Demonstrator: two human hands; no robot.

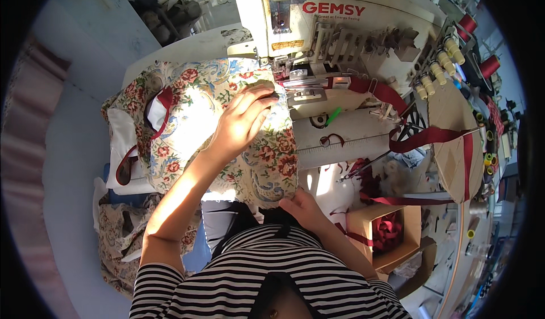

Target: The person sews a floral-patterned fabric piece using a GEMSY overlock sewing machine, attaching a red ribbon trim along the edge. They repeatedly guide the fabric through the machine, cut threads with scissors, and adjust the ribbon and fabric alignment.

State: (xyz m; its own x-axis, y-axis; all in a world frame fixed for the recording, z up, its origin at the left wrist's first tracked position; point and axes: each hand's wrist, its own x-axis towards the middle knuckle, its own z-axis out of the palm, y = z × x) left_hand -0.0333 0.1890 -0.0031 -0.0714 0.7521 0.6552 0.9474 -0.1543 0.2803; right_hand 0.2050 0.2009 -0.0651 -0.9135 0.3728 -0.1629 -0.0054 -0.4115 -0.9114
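Note:
A floral tapestry fabric piece with red roses lies across the sewing machine bed, its right edge running up to the presser foot area. My left hand rests on top of it just below the needle area, fingers stretched and slightly bent, pressing the cloth. At the fabric's near right corner, my right hand pinches the edge between thumb and fingers; part of those fingers is hidden. A dark red binding tape feeds in from the right toward the foot. Dark red trim also edges an opening in the cloth's left part.
The white sewing machine spans the far side. To the right are a cardboard piece with tape looped over it, thread cones, and a cardboard box of dark red tape. More floral fabric is heaped at left.

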